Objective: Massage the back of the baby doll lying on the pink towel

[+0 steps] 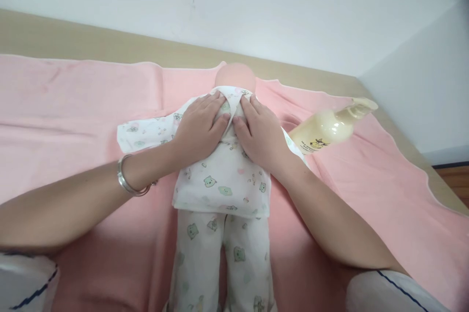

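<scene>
A baby doll (235,75) lies stretched out with its bald head away from me. It wears a white shirt (220,182) and matching trousers (244,258), both printed with small green and pink figures. My left hand (201,123) rests flat on the left side of the shirt's upper part, fingers pointing toward the head. Mirroring it, my right hand (260,131) lies flat on the right side. Between my thumbs the shirt cloth bunches into a raised fold. One sleeve reaches out to the left; the right sleeve is mostly hidden by my arm.
A pink blanket (80,97) with some creases covers most of the wooden table (110,35). Right of the doll, a pale yellow pump bottle (324,128) with a cartoon print appears tilted. A white wall (256,9) stands behind the table.
</scene>
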Motion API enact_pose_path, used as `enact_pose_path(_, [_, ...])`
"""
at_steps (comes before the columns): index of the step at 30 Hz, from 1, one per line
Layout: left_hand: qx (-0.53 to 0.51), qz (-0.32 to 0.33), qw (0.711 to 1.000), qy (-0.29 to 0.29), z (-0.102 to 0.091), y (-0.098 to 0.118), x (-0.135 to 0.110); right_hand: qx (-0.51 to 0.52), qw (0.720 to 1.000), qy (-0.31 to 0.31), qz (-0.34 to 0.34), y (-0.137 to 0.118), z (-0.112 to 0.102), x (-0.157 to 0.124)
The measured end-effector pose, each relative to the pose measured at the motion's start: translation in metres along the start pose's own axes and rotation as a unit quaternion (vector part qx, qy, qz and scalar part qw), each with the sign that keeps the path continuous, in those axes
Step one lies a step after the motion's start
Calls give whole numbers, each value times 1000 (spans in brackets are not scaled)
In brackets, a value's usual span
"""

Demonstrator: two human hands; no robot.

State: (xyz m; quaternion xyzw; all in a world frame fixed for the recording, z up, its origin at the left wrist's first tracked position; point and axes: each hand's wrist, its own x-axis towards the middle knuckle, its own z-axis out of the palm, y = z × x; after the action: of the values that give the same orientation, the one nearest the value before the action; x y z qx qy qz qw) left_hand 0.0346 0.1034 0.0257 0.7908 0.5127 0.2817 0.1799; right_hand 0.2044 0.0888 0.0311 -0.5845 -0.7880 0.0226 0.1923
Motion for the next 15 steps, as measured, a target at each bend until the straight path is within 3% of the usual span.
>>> enact_pose_path(5, [34,-2,999,-8,1,11,-12,6,1000,13,-8,3,3,0])
enact_pose_path(9, [50,50,997,-26,-1,25,-26,1,1000,-5,-27,6,0,3])
enact_pose_path(15, [6,23,999,-43,-13,19,-12,-46,997,-50,-43,-4,-12,-5])
